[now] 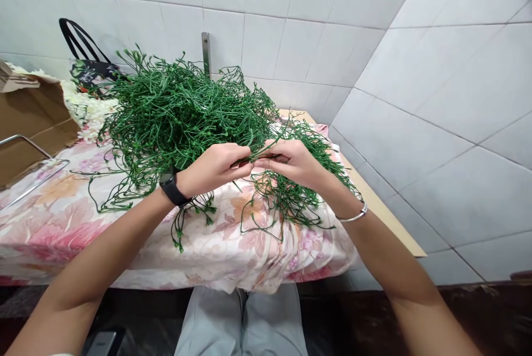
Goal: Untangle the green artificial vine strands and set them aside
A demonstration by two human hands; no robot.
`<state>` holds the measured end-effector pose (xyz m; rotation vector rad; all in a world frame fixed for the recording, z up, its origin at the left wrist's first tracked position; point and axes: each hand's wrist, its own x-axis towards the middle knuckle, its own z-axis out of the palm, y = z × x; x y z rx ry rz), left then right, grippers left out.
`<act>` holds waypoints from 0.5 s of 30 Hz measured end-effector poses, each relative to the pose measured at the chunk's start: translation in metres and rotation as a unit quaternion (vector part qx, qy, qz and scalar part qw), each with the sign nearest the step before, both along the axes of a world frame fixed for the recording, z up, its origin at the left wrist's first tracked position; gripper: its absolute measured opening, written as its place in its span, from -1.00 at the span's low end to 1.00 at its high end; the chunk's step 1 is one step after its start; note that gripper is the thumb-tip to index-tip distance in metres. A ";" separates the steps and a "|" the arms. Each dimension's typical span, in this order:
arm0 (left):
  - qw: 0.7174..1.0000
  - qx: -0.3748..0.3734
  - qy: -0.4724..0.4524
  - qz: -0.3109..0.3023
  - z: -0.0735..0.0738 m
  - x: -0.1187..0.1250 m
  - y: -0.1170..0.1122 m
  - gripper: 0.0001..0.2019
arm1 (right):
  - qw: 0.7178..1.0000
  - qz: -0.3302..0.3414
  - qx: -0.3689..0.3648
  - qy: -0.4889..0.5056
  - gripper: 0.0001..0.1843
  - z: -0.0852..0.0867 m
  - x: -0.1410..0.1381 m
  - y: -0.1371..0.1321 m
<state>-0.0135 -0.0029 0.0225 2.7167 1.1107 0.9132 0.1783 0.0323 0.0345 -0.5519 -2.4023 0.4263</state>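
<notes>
Both hands meet over the cloth-covered table, fingertips nearly touching. My left hand (222, 165), below a black watch, is closed in a pinch on a thin green artificial stem (260, 151). My right hand (293, 162), with a silver bangle on its wrist, pinches the same stem from the other side. Behind the left hand rises a big tangled heap of green artificial stems (178, 107) with small bud tips. A smaller pile of such stems (291, 195) lies under and beside the right hand. My fingers hide part of the held stem.
A floral cloth (233, 234) covers the table. At the left are an open cardboard box (37, 118), a bent metal rod (37, 184), white artificial flowers (89, 112) and a dark floral bag (93, 71). White tiled walls stand behind and at the right. A bare board edge (382, 212) shows at right.
</notes>
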 end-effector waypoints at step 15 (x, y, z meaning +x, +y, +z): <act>0.987 0.127 0.030 0.096 -0.005 0.011 -0.007 -0.73 | 0.974 -0.116 0.193 -0.015 -0.73 0.000 -0.007 -0.013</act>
